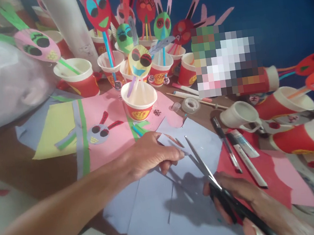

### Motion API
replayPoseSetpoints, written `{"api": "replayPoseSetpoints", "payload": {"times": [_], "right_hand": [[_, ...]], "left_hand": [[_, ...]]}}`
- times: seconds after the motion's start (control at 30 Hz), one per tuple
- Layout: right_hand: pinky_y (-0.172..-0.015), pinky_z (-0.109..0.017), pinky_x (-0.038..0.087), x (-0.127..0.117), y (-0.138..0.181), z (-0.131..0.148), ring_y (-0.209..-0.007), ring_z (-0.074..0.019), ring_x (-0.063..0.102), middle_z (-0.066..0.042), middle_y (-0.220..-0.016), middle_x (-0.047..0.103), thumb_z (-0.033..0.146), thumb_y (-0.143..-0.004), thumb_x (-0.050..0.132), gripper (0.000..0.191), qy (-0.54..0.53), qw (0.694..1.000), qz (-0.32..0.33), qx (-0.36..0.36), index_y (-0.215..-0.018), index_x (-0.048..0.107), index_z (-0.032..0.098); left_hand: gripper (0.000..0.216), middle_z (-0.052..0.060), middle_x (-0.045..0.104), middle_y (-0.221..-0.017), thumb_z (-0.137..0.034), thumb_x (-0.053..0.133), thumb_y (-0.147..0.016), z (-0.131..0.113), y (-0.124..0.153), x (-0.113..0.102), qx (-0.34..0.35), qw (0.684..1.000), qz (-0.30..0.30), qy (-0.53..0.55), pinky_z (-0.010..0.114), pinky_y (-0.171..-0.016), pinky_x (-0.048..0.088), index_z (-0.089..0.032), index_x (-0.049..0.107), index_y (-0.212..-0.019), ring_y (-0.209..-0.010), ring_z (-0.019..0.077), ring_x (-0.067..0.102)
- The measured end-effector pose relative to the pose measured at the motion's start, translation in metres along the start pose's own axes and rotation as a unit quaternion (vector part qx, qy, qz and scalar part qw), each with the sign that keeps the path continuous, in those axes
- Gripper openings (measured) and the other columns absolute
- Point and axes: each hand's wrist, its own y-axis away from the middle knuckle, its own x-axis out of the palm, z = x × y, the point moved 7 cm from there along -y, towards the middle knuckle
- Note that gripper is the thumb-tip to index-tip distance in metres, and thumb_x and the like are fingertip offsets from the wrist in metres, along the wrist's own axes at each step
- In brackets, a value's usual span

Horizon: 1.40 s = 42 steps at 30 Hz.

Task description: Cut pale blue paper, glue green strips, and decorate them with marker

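My left hand [150, 155] pinches the edge of a pale lilac paper sheet [168, 204] and holds a cut strip of it up off the table. My right hand [243, 202] grips black-handled scissors [202, 163], blades slightly apart and pointing up-left into the paper just right of my left fingers. The sheet lies flat below both hands and shows several straight slits.
Red paper cups [139, 104] holding spoon puppets with paper faces crowd the back. Pink and yellow paper [60, 132] lies at left, red paper [265, 172] with pens [226, 145] at right. A tape roll [190, 105] and toppled cups [298, 139] sit at the right side.
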Motion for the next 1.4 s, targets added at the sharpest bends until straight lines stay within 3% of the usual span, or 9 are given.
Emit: {"api": "replayPoseSetpoints", "payload": {"times": [0.33, 0.5, 0.63, 0.73, 0.9, 1.0, 1.13, 1.23, 1.4], "right_hand": [[-0.042, -0.028, 0.04, -0.003, -0.004, 0.014, -0.053, -0.0201, 0.055, -0.005, -0.065, 0.059, 0.071, -0.062, 0.062, 0.069, -0.015, 1.0, 0.006, 0.013, -0.113, 0.062, 0.024], [-0.042, -0.028, 0.042, -0.006, -0.011, 0.028, -0.052, -0.0203, 0.056, -0.004, -0.062, 0.06, 0.061, -0.062, 0.067, 0.06, -0.012, 1.0, 0.017, 0.009, -0.108, 0.066, 0.023], [-0.055, -0.031, 0.05, -0.006, -0.016, 0.038, -0.068, -0.0244, 0.063, -0.006, -0.081, 0.069, 0.043, -0.059, 0.074, 0.043, 0.023, 0.997, 0.073, 0.006, -0.099, 0.071, 0.026], [-0.062, -0.033, 0.051, -0.01, -0.017, 0.039, -0.074, -0.0261, 0.063, -0.005, -0.087, 0.07, 0.042, -0.058, 0.076, 0.04, 0.056, 0.995, 0.078, 0.008, -0.095, 0.072, 0.028], [-0.058, -0.03, 0.048, -0.01, -0.017, 0.036, -0.065, -0.021, 0.061, -0.006, -0.081, 0.068, 0.048, -0.06, 0.075, 0.036, 0.079, 0.993, 0.09, 0.014, -0.087, 0.071, 0.023], [-0.059, -0.028, 0.048, -0.01, -0.018, 0.035, -0.067, -0.02, 0.06, -0.005, -0.078, 0.067, 0.045, -0.061, 0.075, 0.036, 0.103, 0.989, 0.106, 0.018, -0.088, 0.071, 0.022], [-0.043, -0.022, 0.04, -0.009, -0.019, 0.031, -0.052, -0.0144, 0.054, -0.002, -0.069, 0.062, 0.039, -0.065, 0.071, 0.035, 0.11, 0.984, 0.138, 0.04, -0.094, 0.07, 0.02], [-0.042, -0.022, 0.04, -0.011, -0.02, 0.032, -0.05, -0.0136, 0.053, -0.001, -0.066, 0.06, 0.032, -0.063, 0.07, 0.027, 0.127, 0.982, 0.135, 0.044, -0.088, 0.07, 0.021], [-0.06, -0.027, 0.05, -0.017, -0.019, 0.032, -0.069, -0.0213, 0.063, -0.002, -0.075, 0.066, 0.027, -0.057, 0.073, 0.03, 0.175, 0.978, 0.102, 0.038, -0.087, 0.072, 0.025]], "left_hand": [[0.012, -0.004, 0.049, -0.037, -0.019, 0.069, -0.058, 0.005, 0.0, 0.002, -0.024, 1.0, 0.002, -0.014, 0.021, -0.04, 0.036, -0.015, 0.058, -0.054, -0.034, 0.0075, 0.043], [0.011, -0.004, 0.048, -0.037, -0.017, 0.067, -0.057, 0.008, -0.002, 0.003, -0.036, 0.999, 0.007, -0.004, 0.021, -0.038, 0.036, -0.015, 0.058, -0.053, -0.033, 0.0069, 0.041], [0.011, -0.004, 0.049, -0.04, -0.016, 0.065, -0.057, 0.009, -0.002, 0.004, -0.042, 0.999, 0.009, -0.005, 0.021, -0.038, 0.037, -0.015, 0.056, -0.051, -0.033, 0.0062, 0.041], [0.012, -0.004, 0.049, -0.041, -0.015, 0.065, -0.058, 0.008, -0.002, 0.005, -0.037, 0.999, 0.012, -0.008, 0.021, -0.038, 0.036, -0.015, 0.055, -0.051, -0.033, 0.0059, 0.04], [0.011, -0.004, 0.051, -0.043, -0.013, 0.064, -0.059, 0.012, -0.003, 0.005, -0.053, 0.998, 0.021, -0.003, 0.02, -0.038, 0.038, -0.015, 0.055, -0.053, -0.034, 0.0059, 0.042], [0.009, -0.004, 0.052, -0.044, -0.012, 0.064, -0.06, 0.013, -0.004, 0.006, -0.058, 0.998, 0.035, -0.001, 0.02, -0.037, 0.038, -0.014, 0.057, -0.054, -0.034, 0.0061, 0.043], [0.008, -0.004, 0.053, -0.044, -0.01, 0.063, -0.06, 0.013, -0.004, 0.006, -0.057, 0.998, 0.036, 0.007, 0.02, -0.037, 0.039, -0.013, 0.058, -0.055, -0.033, 0.0057, 0.042], [0.008, -0.005, 0.053, -0.043, -0.009, 0.063, -0.061, 0.015, -0.004, 0.006, -0.064, 0.997, 0.036, 0.016, 0.019, -0.037, 0.04, -0.012, 0.058, -0.056, -0.033, 0.0053, 0.042], [0.012, -0.005, 0.052, -0.039, -0.007, 0.063, -0.062, 0.015, -0.004, 0.007, -0.07, 0.997, 0.036, 0.023, 0.019, -0.036, 0.039, -0.013, 0.056, -0.054, -0.032, 0.005, 0.041]]}}
